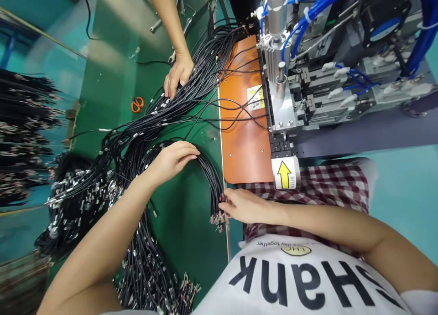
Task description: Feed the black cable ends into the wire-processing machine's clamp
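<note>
A bundle of thin black cables (208,173) curves over the green table to its right edge, where stripped, coloured wire ends show. My left hand (174,162) is curled over the upper bend of this bundle, thumb and fingers close together. At the wire-end side, my right hand (241,204) has its thumb and fingertips closed at the cables by the table edge; exactly how many they hold is hidden. Further up, a co-worker's hand (179,75) rests on a larger heap of black cables (205,64) with white labels.
A machine (284,78) with blue air hoses stands at the right, an orange plate (244,155) in front of it with several cables across. Orange-handled scissors (137,105) and wrenches (155,26) lie on the green table (112,78). More cables hang at the left (25,137).
</note>
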A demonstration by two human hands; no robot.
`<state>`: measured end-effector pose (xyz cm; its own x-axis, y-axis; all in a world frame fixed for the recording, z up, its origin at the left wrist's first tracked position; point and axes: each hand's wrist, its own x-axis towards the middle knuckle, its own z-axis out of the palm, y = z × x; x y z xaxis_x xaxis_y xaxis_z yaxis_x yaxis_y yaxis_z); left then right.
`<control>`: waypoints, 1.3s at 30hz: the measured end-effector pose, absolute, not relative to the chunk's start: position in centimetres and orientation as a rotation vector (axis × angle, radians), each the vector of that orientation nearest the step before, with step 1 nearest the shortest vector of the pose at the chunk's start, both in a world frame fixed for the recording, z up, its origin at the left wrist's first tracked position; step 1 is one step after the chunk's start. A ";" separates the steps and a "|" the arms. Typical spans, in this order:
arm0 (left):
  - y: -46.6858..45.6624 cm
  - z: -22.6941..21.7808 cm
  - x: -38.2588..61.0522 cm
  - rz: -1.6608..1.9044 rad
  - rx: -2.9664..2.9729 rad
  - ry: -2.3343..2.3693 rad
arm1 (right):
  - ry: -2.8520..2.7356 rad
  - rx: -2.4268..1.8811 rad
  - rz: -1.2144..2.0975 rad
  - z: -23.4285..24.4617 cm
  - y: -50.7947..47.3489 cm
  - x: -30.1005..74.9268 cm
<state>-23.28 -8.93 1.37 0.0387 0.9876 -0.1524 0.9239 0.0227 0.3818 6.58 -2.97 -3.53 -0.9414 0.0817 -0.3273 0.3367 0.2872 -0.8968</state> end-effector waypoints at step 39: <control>-0.4 -1.5 -2.6 0.578 2.087 1.677 | 2.207 1.382 -2.664 -4.6 6.7 17.6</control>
<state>-2.58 -0.36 -1.54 0.1945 0.9785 0.0686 0.8133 -0.2000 0.5464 17.59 6.71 -4.61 -0.5822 0.7971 -0.1603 0.0093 -0.1906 -0.9816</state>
